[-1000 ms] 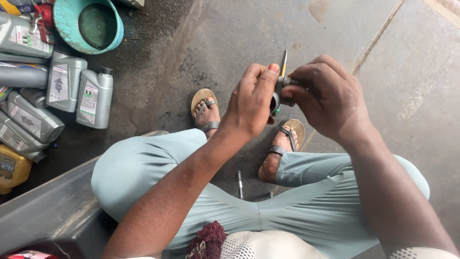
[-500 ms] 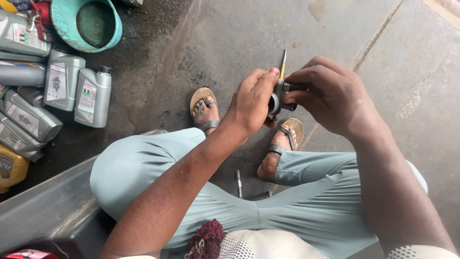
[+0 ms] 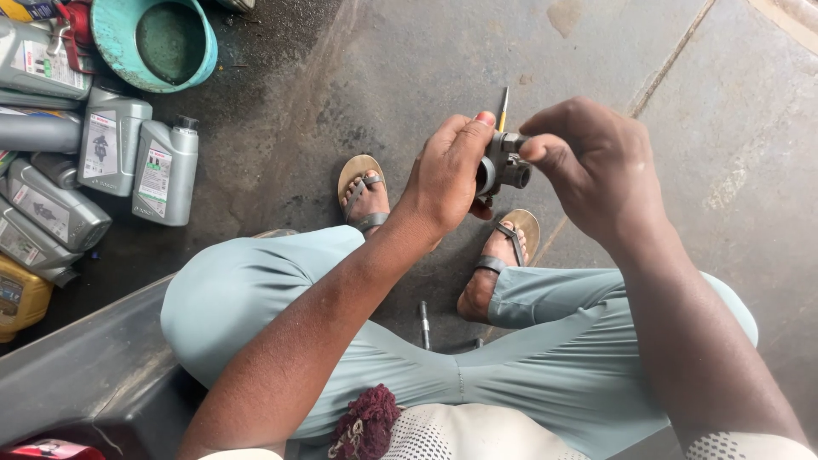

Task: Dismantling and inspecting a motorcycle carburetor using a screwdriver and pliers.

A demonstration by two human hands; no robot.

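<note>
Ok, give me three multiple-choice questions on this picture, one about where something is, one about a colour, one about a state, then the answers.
1. Where do the grey oil bottles stand?
A. on the floor at the left
B. on the person's lap
C. to the right of the right hand

2. What colour is the round tub at the top left?
A. red
B. teal
C. white

3. How is the small grey metal part held?
A. it lies on the floor alone
B. by the left hand only
C. between both hands

Answers: 1 A, they are grouped on the dark floor by the left edge. 2 B, its rim is plainly teal. 3 C, the left hand and the right hand both grip it above the sandalled feet.
</note>
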